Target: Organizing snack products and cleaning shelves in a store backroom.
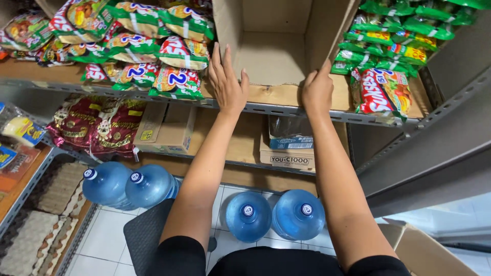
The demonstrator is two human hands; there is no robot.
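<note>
An open, empty cardboard box (271, 56) lies on its side on the metal shelf (286, 109), its mouth facing me. My left hand (226, 82) presses flat against the box's left wall, fingers straight and together. My right hand (317, 89) curls over the box's right front edge and grips it. Red, green and white noodle packets (176, 69) are stacked just left of my left hand. More green and red packets (384, 89) sit right of the box.
Several blue water jugs (248, 214) stand on the tiled floor below. Cardboard boxes (166, 128) and dark red packets (94, 128) fill the lower shelf. Egg trays (36, 225) sit bottom left. Another open box (424, 248) is at bottom right.
</note>
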